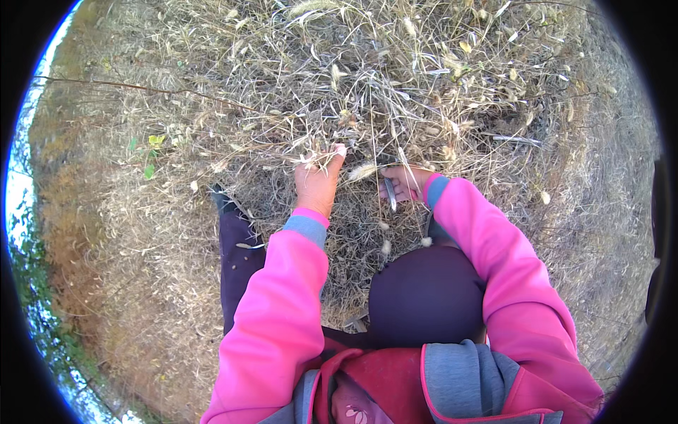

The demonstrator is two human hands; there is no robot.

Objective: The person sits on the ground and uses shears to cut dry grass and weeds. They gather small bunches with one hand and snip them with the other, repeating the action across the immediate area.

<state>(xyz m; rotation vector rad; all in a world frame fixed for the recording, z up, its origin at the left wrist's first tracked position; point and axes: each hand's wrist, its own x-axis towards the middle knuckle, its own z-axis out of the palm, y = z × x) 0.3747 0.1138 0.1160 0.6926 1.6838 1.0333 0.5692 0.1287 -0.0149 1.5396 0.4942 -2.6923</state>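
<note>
My left hand point(317, 183), its back towards me, is closed on a tuft of dry grass stalks point(318, 158). To its right and slightly lower, my right hand point(407, 183) is turned palm inward near the ground. A slim grey metal tool point(392, 195) lies across its fingers; its far end is hidden, so its exact kind is unclear. Between the two hands a pale bristly seed head point(362, 171) leans, and thin straw stems cross in front of my right hand.
Matted dry grass point(349, 69) with seed heads spreads all around. A thin brown twig point(159, 89) reaches across the upper left, above a small green-leaved plant point(152, 146). My bent knee point(426, 297) in dark trousers is below my right hand; my other leg point(238, 254) extends at left.
</note>
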